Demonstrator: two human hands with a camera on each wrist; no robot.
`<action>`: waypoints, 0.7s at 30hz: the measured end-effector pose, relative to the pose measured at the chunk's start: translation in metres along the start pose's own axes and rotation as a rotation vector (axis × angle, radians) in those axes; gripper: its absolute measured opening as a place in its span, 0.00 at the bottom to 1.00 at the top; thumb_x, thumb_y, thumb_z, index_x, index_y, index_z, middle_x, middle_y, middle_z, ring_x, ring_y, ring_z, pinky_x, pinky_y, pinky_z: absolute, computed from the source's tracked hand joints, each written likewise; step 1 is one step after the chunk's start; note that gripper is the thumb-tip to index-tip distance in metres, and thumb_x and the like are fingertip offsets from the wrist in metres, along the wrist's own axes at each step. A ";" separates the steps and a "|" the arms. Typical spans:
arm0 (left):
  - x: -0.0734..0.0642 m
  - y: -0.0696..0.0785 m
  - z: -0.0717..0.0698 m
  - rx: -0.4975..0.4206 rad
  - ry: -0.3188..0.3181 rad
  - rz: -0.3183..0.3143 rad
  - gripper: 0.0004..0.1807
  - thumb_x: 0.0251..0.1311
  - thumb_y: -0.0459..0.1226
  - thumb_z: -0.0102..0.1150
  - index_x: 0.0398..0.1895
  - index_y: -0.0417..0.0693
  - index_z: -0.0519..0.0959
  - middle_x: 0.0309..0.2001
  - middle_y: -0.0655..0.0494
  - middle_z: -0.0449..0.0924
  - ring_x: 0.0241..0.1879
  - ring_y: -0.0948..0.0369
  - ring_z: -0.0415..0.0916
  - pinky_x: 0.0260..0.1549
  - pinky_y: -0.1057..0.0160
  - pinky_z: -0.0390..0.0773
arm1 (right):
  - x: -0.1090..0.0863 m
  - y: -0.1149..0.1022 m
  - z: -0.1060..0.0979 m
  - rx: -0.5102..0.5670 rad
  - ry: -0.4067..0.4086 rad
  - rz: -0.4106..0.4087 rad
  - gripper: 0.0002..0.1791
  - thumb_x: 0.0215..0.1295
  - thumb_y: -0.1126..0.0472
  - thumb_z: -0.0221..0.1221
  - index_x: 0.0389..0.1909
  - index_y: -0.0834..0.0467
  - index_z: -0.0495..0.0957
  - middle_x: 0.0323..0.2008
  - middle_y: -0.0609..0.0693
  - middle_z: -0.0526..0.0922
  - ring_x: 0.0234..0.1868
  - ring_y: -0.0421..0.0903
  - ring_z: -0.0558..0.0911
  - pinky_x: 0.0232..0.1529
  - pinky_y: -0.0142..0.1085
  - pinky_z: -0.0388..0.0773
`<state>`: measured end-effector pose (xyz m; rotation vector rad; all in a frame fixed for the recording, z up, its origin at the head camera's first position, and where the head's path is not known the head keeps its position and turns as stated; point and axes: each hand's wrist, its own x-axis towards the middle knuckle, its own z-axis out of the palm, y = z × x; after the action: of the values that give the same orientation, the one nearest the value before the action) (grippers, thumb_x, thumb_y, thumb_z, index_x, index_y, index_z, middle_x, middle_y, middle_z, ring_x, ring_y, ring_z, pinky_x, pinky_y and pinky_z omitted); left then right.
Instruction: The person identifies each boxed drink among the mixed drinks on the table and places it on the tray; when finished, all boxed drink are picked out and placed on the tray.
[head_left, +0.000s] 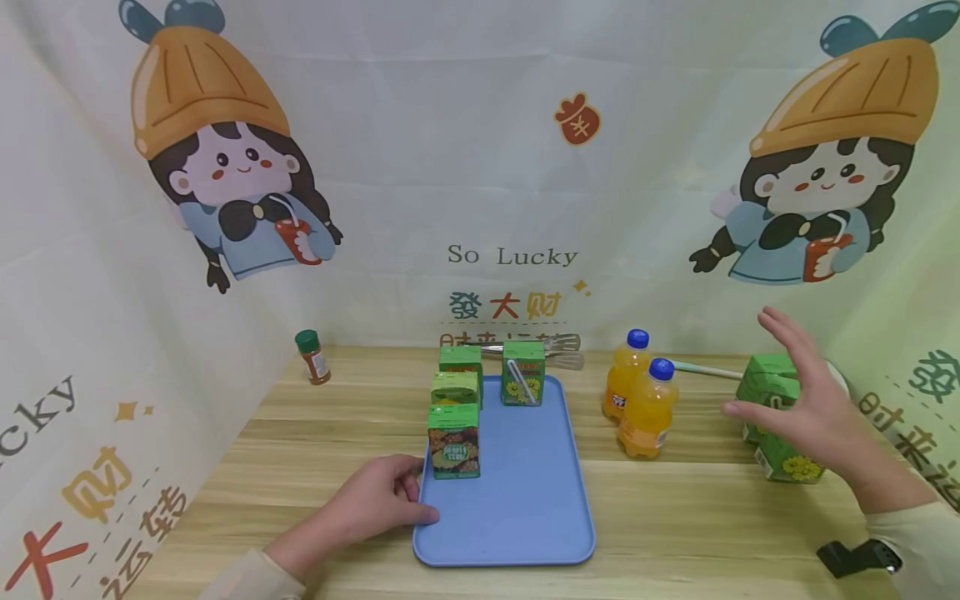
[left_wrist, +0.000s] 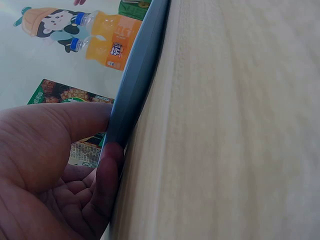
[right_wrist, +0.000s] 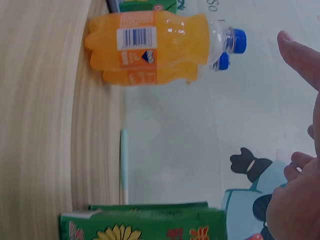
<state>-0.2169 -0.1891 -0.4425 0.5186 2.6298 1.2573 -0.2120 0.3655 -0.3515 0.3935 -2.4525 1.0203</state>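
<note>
My left hand [head_left: 382,500] pinches the left rim of the blue tray [head_left: 525,517]. In the left wrist view the thumb and a finger meet at the tray's edge [left_wrist: 135,75]. Three green drink cartons stand along the tray's left side, the front carton [head_left: 454,446] showing a brown fruit picture. Another carton [head_left: 522,375] with a white straw on its face stands at the tray's far right corner. My right hand [head_left: 817,408], thumb and fingers spread, is raised by the green cartons [head_left: 793,450] at the right and holds nothing.
Two orange drink bottles [head_left: 648,408] with blue caps stand right of the tray. Metal utensils [head_left: 564,342] lie behind it. A pale green stick [head_left: 708,368] lies near the back, and a small green-capped spice jar [head_left: 312,358] stands at the back left.
</note>
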 end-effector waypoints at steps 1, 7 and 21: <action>0.000 0.000 0.000 0.001 0.000 0.000 0.38 0.56 0.38 0.87 0.65 0.25 0.80 0.33 0.57 0.80 0.28 0.59 0.75 0.25 0.65 0.74 | -0.001 0.002 -0.001 -0.006 -0.003 0.004 0.68 0.58 0.62 0.82 0.93 0.47 0.48 0.91 0.55 0.43 0.87 0.74 0.45 0.70 0.88 0.40; -0.001 0.000 0.000 0.014 -0.001 -0.011 0.39 0.55 0.39 0.87 0.65 0.26 0.80 0.33 0.56 0.80 0.28 0.61 0.75 0.26 0.66 0.75 | -0.007 0.014 -0.008 -0.036 -0.009 0.017 0.69 0.58 0.61 0.83 0.93 0.49 0.48 0.91 0.57 0.42 0.87 0.75 0.43 0.69 0.89 0.40; -0.001 0.002 -0.001 0.004 0.002 0.004 0.39 0.56 0.38 0.87 0.65 0.25 0.80 0.33 0.57 0.80 0.29 0.59 0.75 0.26 0.65 0.74 | -0.015 0.043 -0.019 -0.090 -0.016 -0.008 0.70 0.54 0.65 0.84 0.91 0.57 0.48 0.90 0.65 0.42 0.86 0.77 0.41 0.70 0.87 0.39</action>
<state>-0.2157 -0.1888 -0.4407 0.5242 2.6348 1.2551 -0.2115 0.4098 -0.3727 0.3836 -2.4985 0.9030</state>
